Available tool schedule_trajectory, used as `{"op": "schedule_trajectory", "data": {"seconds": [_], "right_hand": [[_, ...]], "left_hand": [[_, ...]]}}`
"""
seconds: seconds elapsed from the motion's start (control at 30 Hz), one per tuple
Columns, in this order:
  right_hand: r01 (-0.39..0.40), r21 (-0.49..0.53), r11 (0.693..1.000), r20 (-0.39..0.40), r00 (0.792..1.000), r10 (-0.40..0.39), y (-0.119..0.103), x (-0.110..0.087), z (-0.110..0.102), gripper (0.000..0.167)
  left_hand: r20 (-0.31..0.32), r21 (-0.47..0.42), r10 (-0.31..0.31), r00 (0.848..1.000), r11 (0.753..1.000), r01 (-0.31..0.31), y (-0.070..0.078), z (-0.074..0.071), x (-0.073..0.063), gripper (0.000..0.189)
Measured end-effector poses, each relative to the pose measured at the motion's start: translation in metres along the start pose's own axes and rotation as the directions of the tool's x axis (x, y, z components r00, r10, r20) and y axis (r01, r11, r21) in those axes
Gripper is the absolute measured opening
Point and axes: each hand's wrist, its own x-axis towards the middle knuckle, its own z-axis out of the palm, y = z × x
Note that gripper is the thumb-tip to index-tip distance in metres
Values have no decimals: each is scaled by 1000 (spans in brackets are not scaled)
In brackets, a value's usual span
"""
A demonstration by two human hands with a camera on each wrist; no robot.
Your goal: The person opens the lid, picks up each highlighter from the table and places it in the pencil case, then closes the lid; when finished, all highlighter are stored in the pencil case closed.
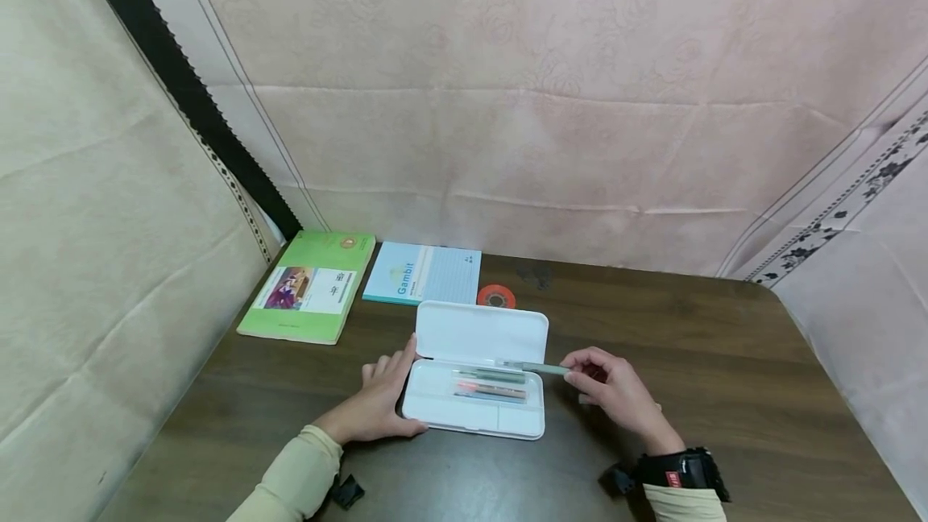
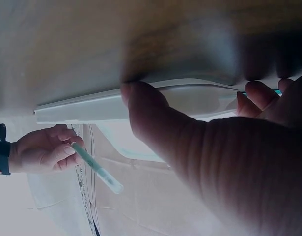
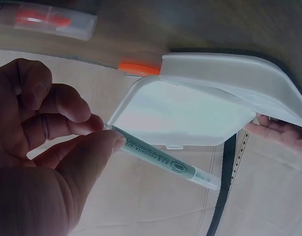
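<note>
A white pencil case (image 1: 471, 419) lies with its lid (image 1: 482, 330) raised. Several pens (image 1: 490, 391) lie inside, green and pinkish ones among them. My left hand (image 1: 384, 397) grips the case's left end, thumb at the front corner and fingers toward the hinge. Between thumb and fingertips, my right hand (image 1: 612, 389) pinches one end of a pale green highlighter (image 3: 155, 156). Its clear-capped end (image 3: 206, 179) points left, over the case's right part near the hinge in the head view.
At the back left are a green book (image 1: 308, 329) and a light blue notebook (image 1: 449, 274). An orange ring-shaped roll (image 1: 487, 294) sits behind the lid. In the right wrist view, a clear item with an orange part (image 3: 52, 20) lies on the table (image 1: 696, 329).
</note>
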Motion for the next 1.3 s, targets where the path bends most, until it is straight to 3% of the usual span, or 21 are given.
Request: {"op": "schedule_trajectory", "data": {"seconds": [0.57, 0.8, 1.3], "right_hand": [[46, -71, 996, -8, 999, -47, -5, 6, 10, 7], [110, -168, 980, 13, 994, -109, -10, 9, 21, 10], [217, -205, 955, 81, 976, -204, -14, 12, 45, 6]], "left_hand": [[-7, 8, 14, 1000, 1000, -14, 1, -1, 1, 129], [-5, 9, 7, 1000, 1000, -7, 3, -2, 0, 129], [-2, -4, -6, 1000, 1000, 6, -2, 1, 2, 131]]}}
